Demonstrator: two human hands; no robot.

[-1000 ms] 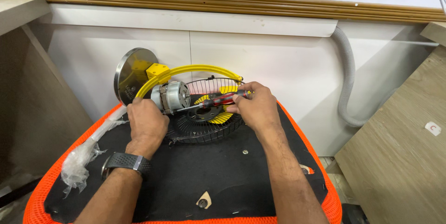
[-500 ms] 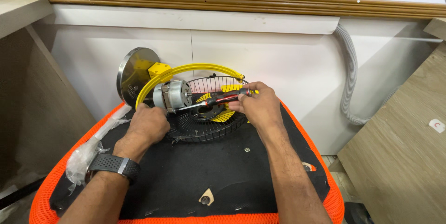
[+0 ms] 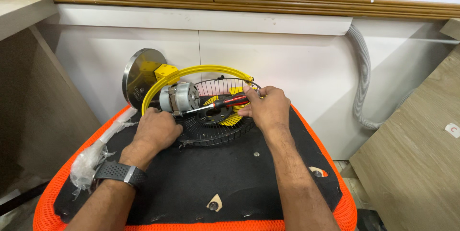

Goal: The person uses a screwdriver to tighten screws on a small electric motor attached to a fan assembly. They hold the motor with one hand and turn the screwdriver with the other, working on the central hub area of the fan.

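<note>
Person, head view, lower half of frame. Two bare forearms, no sleeves, entering from the bottom edge.

Left hand (image 3: 155,130): bare, no rings visible. Wristwatch (image 3: 120,174) at lower left: dark grey perforated rubber strap, small silver buckle on the top of the wrist.

Right hand (image 3: 266,109): bare, no rings, no watch or band.

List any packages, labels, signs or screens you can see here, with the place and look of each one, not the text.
Sticker: on the light wood panel at far right; small, white, rounded, with a red mark.
Plastic wrap: at the left edge of the black and orange seat, beside the left hand; clear, crumpled, no print visible.
Wristwatch: on the left wrist; dark band, its face is not visible.
No signs in view.
</note>
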